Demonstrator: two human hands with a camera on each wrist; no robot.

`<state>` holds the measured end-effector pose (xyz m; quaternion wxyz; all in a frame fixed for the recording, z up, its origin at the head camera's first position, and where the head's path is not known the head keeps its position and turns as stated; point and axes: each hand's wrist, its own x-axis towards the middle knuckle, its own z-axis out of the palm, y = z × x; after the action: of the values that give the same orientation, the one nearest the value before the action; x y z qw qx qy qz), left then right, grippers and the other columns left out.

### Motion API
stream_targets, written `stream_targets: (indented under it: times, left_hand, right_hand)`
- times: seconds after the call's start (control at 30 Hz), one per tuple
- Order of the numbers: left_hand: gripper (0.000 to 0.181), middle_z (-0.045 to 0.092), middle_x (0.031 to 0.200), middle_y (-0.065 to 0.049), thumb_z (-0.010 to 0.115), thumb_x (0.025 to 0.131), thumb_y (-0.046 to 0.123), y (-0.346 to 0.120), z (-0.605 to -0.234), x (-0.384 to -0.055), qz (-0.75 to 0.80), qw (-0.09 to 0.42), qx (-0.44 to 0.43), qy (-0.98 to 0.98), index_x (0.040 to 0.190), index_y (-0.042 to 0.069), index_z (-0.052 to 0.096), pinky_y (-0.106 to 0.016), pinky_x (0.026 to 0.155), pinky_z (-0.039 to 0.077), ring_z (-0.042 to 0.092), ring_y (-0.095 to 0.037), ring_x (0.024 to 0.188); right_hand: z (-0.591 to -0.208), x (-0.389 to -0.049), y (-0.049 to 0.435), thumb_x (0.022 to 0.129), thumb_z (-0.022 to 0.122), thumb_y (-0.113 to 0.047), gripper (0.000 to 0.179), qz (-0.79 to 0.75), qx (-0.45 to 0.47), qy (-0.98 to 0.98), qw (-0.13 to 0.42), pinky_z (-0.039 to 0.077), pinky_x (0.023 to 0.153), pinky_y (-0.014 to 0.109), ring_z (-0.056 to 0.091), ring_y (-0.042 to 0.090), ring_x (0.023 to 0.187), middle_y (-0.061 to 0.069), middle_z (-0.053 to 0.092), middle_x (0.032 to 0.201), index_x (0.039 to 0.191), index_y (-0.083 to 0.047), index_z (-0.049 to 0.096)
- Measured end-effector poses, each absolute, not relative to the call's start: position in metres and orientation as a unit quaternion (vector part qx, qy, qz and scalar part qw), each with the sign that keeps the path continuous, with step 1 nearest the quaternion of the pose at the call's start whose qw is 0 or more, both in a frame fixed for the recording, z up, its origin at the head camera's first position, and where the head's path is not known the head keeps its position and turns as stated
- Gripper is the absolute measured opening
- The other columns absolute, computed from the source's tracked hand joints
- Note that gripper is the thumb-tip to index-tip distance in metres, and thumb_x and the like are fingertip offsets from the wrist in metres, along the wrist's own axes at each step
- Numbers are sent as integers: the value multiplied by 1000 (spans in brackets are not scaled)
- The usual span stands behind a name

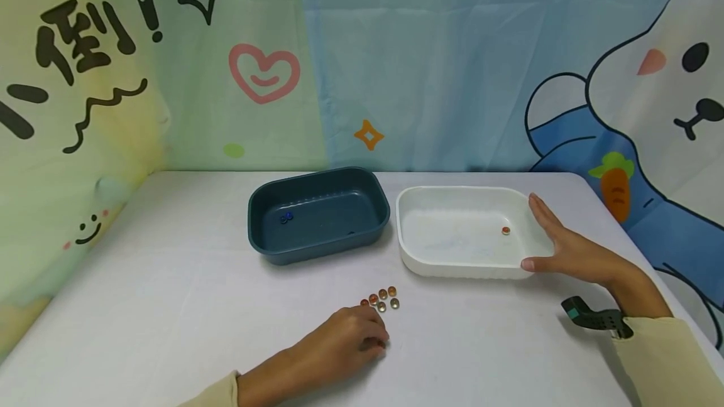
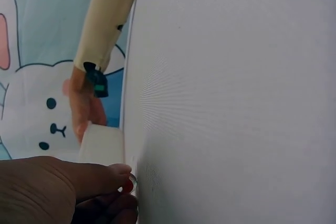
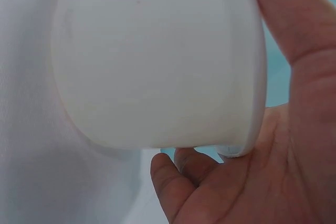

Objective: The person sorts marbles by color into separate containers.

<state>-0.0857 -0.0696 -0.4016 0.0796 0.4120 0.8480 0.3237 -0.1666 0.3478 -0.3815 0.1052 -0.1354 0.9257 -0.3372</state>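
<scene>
My left hand point(image 1: 339, 341) is low over the table, fingers curled, beside a cluster of several amber and clear glass beads point(image 1: 383, 294). In the left wrist view, its thumb and fingers pinch a red glass bead point(image 2: 127, 185); the head view hides that bead. My right hand point(image 1: 571, 253) spans the right end of a white tub point(image 1: 469, 271), thumb on the front side and fingers at the far side. In the right wrist view, that hand point(image 3: 252, 182) lies around the tub's end wall point(image 3: 163, 66). One orange bead point(image 1: 506, 230) lies inside the white tub.
Left of the white tub stands a dark teal tub point(image 1: 317, 251), with small blue beads point(image 1: 286, 217) inside. Both rest on a white-covered table point(image 1: 170, 306). A printed cloth backdrop point(image 1: 424, 68) hangs behind. A dark strap device point(image 1: 596, 319) sits at the right wrist.
</scene>
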Motion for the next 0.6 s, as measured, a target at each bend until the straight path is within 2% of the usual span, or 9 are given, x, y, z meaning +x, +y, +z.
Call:
stream_targets:
  times: [0.27, 0.4, 0.47, 0.6]
  left_hand:
    - [8, 61, 94, 9, 73, 87, 7, -69, -400, -85, 293, 76, 424, 854, 94, 9, 77, -8, 78, 44, 55, 3, 88]
    - [8, 62, 93, 8, 73, 87, 5, -71, -401, -88, 320, 59, 431, 842, 94, 6, 77, -8, 77, 44, 56, 3, 87]
    - [8, 63, 93, 7, 73, 87, 3, -71, -400, -91, 338, 48, 432, 835, 94, 5, 76, -9, 82, 44, 58, 2, 89]
    - [10, 64, 93, 6, 72, 86, 0, -69, -398, -98, 385, 49, 410, 825, 94, 3, 76, -13, 81, 47, 59, 1, 90]
  right_hand:
    - [-382, -168, 348, 79, 78, -34, 122, -333, -129, 928, 108, 23, 85, 78, -10, 50, 141, 5, -27, 157, 152, -28, -20]
    - [-383, -168, 349, 79, 78, -35, 122, -331, -128, 929, 107, 22, 84, 79, -11, 50, 141, 5, -27, 157, 152, -28, -20]
    - [-383, -169, 349, 79, 78, -34, 122, -331, -128, 929, 107, 22, 84, 79, -11, 50, 141, 5, -27, 157, 152, -29, -20]
    - [-383, -168, 349, 80, 78, -34, 122, -334, -125, 928, 108, 22, 83, 79, -10, 51, 140, 5, -27, 157, 152, -27, -20]
